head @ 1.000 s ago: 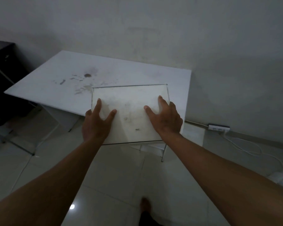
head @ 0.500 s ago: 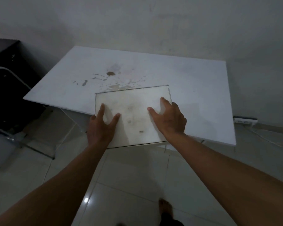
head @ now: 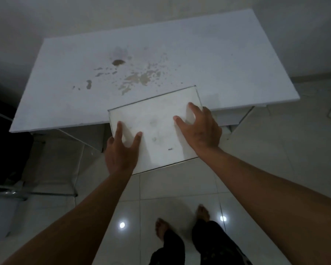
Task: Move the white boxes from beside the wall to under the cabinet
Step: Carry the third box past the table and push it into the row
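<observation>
A white box [head: 157,129] with a smudged top face is held in the air in front of me, over the near edge of a white stained table [head: 75,60]. My left hand [head: 120,152] grips its near left corner, thumb and fingers spread on the top face. My right hand [head: 199,131] clasps its right side, fingers curled over the top. Both forearms reach in from the bottom of the view. What lies under the box is hidden.
The table stands against a grey wall [head: 84,14]. A dark piece of furniture [head: 0,142] with a metal frame [head: 8,192] is at the left. Glossy floor tiles [head: 275,159] spread to the right and below. My bare feet [head: 161,228] stand near the bottom.
The view has tilted down and drawn closer to the table, which now fills the upper view. The box stays in both hands and now sits at the table's near edge.
</observation>
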`<state>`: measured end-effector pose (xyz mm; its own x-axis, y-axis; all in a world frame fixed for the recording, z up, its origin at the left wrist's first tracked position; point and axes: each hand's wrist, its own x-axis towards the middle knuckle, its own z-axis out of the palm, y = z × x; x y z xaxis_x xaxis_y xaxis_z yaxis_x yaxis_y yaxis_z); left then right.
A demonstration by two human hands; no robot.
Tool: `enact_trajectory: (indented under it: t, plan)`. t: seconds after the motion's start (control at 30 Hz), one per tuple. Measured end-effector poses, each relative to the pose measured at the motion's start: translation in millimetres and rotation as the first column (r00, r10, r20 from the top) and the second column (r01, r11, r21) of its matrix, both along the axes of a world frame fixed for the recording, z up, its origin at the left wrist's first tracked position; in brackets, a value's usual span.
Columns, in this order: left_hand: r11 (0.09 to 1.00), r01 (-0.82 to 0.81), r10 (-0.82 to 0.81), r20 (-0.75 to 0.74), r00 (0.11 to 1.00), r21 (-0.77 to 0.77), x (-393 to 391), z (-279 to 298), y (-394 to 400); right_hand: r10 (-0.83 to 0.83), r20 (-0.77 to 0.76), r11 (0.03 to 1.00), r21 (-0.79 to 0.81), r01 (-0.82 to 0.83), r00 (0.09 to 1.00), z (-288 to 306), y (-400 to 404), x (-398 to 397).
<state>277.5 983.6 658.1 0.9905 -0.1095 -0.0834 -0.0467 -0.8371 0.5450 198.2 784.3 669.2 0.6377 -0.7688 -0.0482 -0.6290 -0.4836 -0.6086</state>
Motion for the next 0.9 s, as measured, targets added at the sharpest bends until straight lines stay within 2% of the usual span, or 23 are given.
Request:
enact_trajectory:
  t: [0.17, 0.4, 0.63, 0.9]
  plan:
    - [1.000, -0.007, 0.007, 0.026, 1.000, -0.017, -4.7, -8.8, 19.1, -0.032, -0.005, 0.999, -0.034, 0.032, 0.999, -8.0, 19.7, -9.4]
    - [0.998, -0.041, 0.039, 0.043, 0.998, 0.046, -32.3, -18.4, 47.5, -0.023, -0.048, 1.000, -0.021, 0.022, 0.999, -21.5, 43.7, -35.1]
    - [0.998, 0.024, -0.022, -0.033, 0.999, 0.053, -36.7, -37.2, 62.3, -0.041, -0.118, 0.998, 0.047, 0.047, 0.992, -40.7, 65.3, -51.2]
    - [0.986, 0.130, -0.121, -0.095, 0.988, 0.101, -16.6, -113.7, 79.7, -0.065, -0.214, 0.986, 0.135, 0.096, 0.975, -127.1, 87.4, -46.2]
